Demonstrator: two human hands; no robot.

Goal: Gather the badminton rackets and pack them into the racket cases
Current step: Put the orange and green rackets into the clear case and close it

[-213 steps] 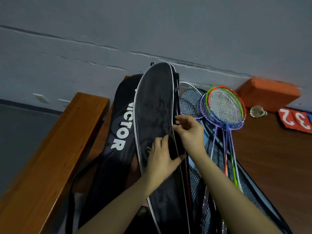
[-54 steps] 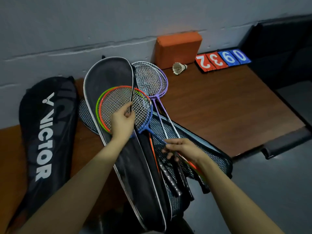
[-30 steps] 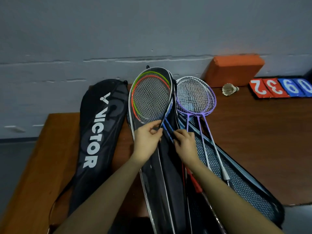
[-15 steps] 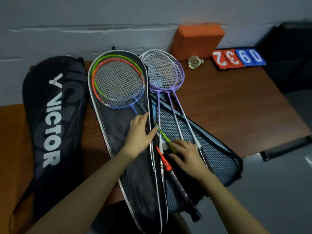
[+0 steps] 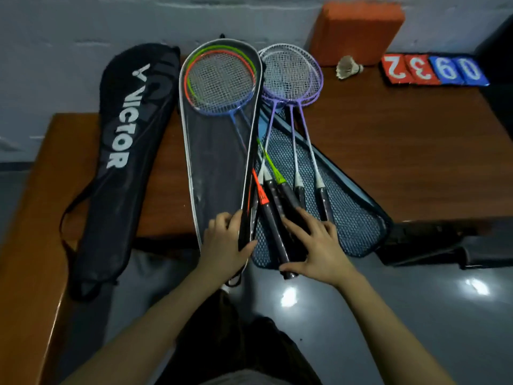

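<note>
Three coloured rackets (image 5: 222, 79) now lying heads-in inside open case (image 5: 213, 168), handles sticking out at 5 o'clock | two purple rackets (image 5: 291, 73) waiting at 3 o'clock, packing partway | left hand (image 5: 226, 245) pinching case edge | right hand (image 5: 319, 245), fingers spread, pressing handles (image 5: 277, 218) | reading VICTOR on black case (image 5: 122, 151) at 9 o'clock, 3 2 0 6 inverted on score cards (image 5: 433, 70).

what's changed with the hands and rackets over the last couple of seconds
The coloured rackets now lie with their heads inside the open case. The left hand moved down to grip the case edge; the right hand slid down onto the handles. The purple rackets and Victor case stayed put.
</note>
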